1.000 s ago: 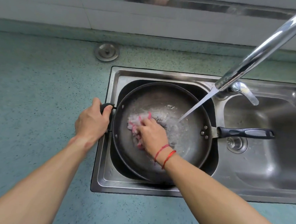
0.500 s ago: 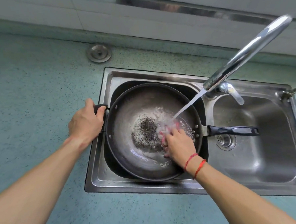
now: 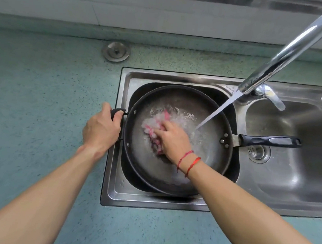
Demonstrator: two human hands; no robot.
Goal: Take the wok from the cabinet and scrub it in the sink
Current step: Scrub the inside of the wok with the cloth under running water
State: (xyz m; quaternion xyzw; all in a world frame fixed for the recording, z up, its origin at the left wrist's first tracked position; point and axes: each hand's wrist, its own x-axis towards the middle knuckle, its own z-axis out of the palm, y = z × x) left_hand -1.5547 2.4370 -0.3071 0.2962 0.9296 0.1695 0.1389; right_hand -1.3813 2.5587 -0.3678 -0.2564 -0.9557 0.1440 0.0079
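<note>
The dark wok [image 3: 206, 161] lies tilted in the left basin of the steel sink [image 3: 152, 199], its long black handle [image 3: 269, 141] reaching over the right basin. My left hand [image 3: 100, 128] grips the small black helper handle on the wok's left rim. My right hand [image 3: 172, 141] presses a pink cloth [image 3: 156, 127] against the wok's inner surface, fingers partly curled over it. Water from the faucet [image 3: 283, 55] streams into the wok just right of my right hand and foams around the cloth.
A teal speckled countertop [image 3: 45, 97] surrounds the sink. A round steel cap [image 3: 116, 51] sits in the counter behind the left basin. The right basin's drain strainer [image 3: 258, 152] lies under the long handle. A tiled wall ledge runs along the back.
My right hand has carried the pink cloth from the wok's right side, under the stream, back to its middle left. The left hand keeps its grip on the helper handle.
</note>
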